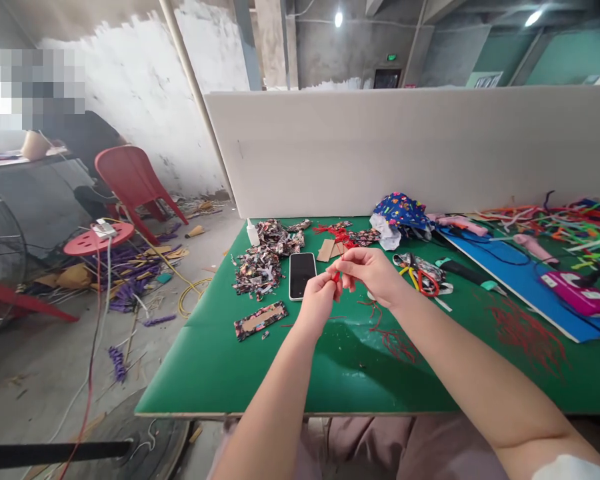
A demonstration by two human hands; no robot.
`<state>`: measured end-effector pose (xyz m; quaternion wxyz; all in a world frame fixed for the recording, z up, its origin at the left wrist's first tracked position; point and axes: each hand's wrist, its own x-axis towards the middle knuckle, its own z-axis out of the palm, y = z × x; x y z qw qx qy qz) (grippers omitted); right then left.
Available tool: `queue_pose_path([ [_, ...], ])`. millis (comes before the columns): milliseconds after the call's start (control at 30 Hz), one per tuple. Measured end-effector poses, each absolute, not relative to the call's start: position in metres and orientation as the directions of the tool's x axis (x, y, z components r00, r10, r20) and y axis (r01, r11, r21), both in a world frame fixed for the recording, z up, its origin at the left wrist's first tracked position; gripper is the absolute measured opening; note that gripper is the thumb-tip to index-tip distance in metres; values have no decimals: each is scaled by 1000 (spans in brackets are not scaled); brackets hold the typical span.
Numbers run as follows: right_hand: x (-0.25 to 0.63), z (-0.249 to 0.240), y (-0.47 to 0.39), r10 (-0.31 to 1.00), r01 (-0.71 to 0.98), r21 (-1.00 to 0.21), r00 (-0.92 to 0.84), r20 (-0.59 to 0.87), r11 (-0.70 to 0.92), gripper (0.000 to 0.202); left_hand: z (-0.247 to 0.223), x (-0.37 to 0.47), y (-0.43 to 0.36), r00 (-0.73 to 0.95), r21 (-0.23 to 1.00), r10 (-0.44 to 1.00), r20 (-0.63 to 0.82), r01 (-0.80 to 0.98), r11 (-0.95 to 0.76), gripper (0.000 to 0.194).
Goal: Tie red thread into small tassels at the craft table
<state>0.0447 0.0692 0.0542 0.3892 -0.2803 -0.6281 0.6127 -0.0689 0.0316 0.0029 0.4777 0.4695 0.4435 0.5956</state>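
Over the green table, my left hand (322, 293) is closed with its fingers pinched on a small piece of red cord (336, 276). Close beside it, my right hand (373, 272) pinches the cord too, thumb and forefinger pressed together. The fingers hide most of what lies between them. Just behind the hands is a tangle of red cord (341, 233), near small brown cardboard pieces (326, 250). A phone (303, 275) with a dark screen lies left of my hands. Loose red threads (397, 343) are scattered to the right, below my right wrist.
Patterned fabric scraps (257, 270) and a white bottle (253, 233) are at the left. Scissors with orange and yellow handles (427, 281), a blue board (510, 280) and a pink device (577, 292) occupy the right. A white panel (405, 153) borders the table's back (220, 373).
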Motion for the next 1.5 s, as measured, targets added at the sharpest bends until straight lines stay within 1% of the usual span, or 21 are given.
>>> queue_pose_path([
  [67, 47, 53, 76, 797, -135, -991, -596, 97, 20, 19, 1, -67, 35, -117, 981, 986, 121, -136, -136, 12],
  [133, 50, 51, 82, 784, -111, -994, -617, 67, -3, 20, -3, -66, 38, -124, 992, 986, 111, -42, -117, 15],
  [233, 59, 53, 91, 806, -77, -997, -588, 62, 20, 19, -11, -68, 42, -117, 989, 989, 87, 131, -72, 18],
  [300, 67, 57, 97, 821, -73, -997, -566, 71, 35, 17, -15, -69, 42, -114, 983, 992, 57, 181, -35, 18],
  [367, 75, 62, 102, 825, -74, -996, -557, 90, 59, 17, -19, -71, 40, -90, 961, 996, 16, 277, 10, 19],
  [433, 82, 67, 106, 828, -75, -995, -553, 96, 65, 17, -19, -71, 37, -51, 930, 999, 3, 368, 16, 19],
  [467, 84, 68, 107, 827, -76, -995, -553, 98, 67, 17, -18, -71, 35, -36, 923, 999, 17, 386, -2, 23],
  [500, 85, 68, 108, 825, -76, -995, -557, 100, 69, 17, -15, -71, 33, -28, 926, 998, 48, 375, -34, 31],
  [600, 84, 65, 106, 805, -82, -994, -585, 104, 69, 17, -2, -67, 31, -29, 960, 986, 166, 235, -155, 59],
  [667, 81, 62, 104, 789, -86, -995, -606, 100, 60, 17, 6, -62, 34, -13, 965, 976, 218, 153, -214, 71],
  [700, 79, 61, 103, 783, -84, -995, -615, 93, 52, 17, 9, -59, 36, -21, 965, 972, 233, 132, -228, 73],
  [767, 76, 59, 101, 777, -75, -996, -625, 79, 41, 18, 10, -53, 41, -93, 965, 965, 244, 125, -232, 70],
  [867, 75, 56, 103, 796, -73, -993, -593, 117, 92, 20, 6, -48, 45, -193, 973, 955, 223, 105, -206, 52],
  [967, 76, 53, 108, 823, -56, -981, -536, 189, 188, 22, 0, -47, 43, -186, 983, 966, 182, 49, -176, 33],
  [1067, 76, 51, 112, 836, -6, -970, -506, 212, 243, 24, -3, -48, 37, -140, 995, 985, 104, 9, -104, 24],
  [1133, 76, 49, 113, 846, 28, -962, -484, 225, 271, 24, -4, -49, 34, -128, 998, 990, 59, -5, -60, 23],
  [1300, 77, 50, 111, 843, 69, -942, -471, 260, 328, 22, -10, -55, 31, -58, 1000, 998, 15, 16, -14, 24],
  [1333, 77, 50, 111, 838, 76, -938, -478, 263, 338, 22, -11, -56, 31, -57, 999, 998, 23, 27, -22, 27],
  [1433, 75, 49, 109, 816, 87, -921, -500, 290, 380, 22, -13, -61, 31, -113, 996, 989, 90, -2, -91, 49],
  [1467, 74, 48, 109, 803, 87, -910, -509, 309, 405, 22, -12, -62, 32, -138, 992, 984, 114, -38, -120, 50],
  [1500, 73, 47, 109, 789, 87, -898, -519, 329, 432, 22, -11, -63, 32, -159, 986, 979, 131, -78, -145, 46],
])
